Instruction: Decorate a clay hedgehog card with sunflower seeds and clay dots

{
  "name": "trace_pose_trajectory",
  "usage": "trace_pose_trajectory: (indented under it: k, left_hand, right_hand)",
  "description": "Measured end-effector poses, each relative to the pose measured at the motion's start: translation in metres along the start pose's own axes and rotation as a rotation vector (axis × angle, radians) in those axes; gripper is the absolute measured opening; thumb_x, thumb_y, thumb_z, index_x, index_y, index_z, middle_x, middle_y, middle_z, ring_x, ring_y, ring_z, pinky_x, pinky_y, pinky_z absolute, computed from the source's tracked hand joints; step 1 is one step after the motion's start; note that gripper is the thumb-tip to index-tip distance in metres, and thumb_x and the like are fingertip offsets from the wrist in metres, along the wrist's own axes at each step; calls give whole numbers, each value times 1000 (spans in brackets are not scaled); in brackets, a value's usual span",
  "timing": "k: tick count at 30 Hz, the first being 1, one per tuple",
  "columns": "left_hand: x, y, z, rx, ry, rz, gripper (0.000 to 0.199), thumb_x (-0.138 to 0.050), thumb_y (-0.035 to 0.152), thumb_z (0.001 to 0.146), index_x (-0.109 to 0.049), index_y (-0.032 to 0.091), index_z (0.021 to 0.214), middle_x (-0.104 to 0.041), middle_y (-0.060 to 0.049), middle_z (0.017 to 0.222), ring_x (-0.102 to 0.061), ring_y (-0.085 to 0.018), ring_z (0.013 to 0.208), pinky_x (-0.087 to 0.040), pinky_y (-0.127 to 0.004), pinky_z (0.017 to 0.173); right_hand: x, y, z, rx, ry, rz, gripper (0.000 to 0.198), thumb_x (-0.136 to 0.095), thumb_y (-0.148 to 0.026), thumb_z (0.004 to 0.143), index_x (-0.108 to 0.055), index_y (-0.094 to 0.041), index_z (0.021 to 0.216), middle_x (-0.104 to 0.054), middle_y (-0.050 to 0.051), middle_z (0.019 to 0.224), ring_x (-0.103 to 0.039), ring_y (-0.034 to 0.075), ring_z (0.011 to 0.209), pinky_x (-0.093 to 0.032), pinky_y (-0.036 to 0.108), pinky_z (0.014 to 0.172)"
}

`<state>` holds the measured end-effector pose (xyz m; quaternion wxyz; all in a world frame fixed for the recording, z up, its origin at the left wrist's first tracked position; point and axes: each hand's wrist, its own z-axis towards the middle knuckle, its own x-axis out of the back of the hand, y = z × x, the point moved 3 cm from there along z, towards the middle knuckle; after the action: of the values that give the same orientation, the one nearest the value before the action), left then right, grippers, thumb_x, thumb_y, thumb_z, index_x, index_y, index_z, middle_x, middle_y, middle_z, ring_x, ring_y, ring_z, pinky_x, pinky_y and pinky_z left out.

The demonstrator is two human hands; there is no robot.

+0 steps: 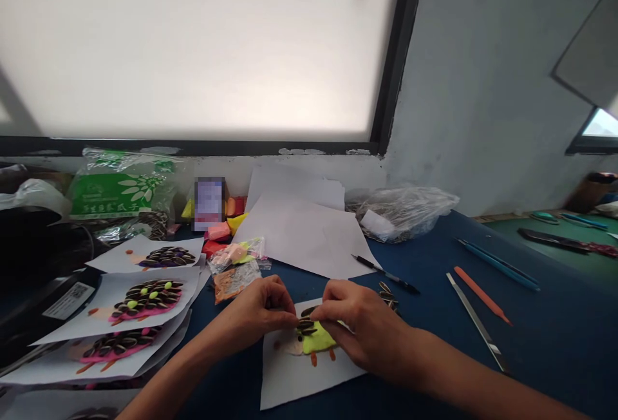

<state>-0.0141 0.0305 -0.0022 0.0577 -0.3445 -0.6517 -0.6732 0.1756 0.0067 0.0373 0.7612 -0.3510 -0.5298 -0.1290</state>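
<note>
Between both hands (309, 320) lies the seed-studded clay figure (313, 337).

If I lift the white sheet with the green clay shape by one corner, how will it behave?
Probably floppy: the white sheet looks like thin paper lying flat on the blue table. The green clay shape with seeds would likely weigh the middle down, so it may sag. Seeds being pressed in by the left hand and right hand might drop off.

Lime-green clay (316, 339) with black-and-white striped seeds (305, 326) on white paper (290, 381), pink clay (145, 312) under striped seeds nearby, dark blue counter (555, 336), green-and-white bag (120, 191), orange stick (481, 295), black pen (385, 274).
</note>
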Motion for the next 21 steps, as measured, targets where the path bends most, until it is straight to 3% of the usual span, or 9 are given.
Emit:
trace_pose_trajectory:
  k: [7, 21]
  left_hand:
    - [1, 5, -2, -5, -15, -26, 11, -72, 31, 66, -75, 20, 66, -52, 1, 82, -50, -12, 69, -41, -22, 62]
    - [4, 5, -3, -14, -28, -45, 8, -71, 26, 66, -76, 21, 66, -54, 2, 82, -49, -11, 67, -39, -22, 62]
  right_hand:
    - [-10, -4, -2, 51, -56, -55, 39, -45, -5, 86, -69, -23, 110, -52, 7, 94, -50, 16, 83, -42, 27, 69]
    - [-14, -6, -1, 63, -66, -41, 38, -46, -6, 86, -68, -23, 112, -52, 6, 97, -49, 17, 87, -42, 28, 72]
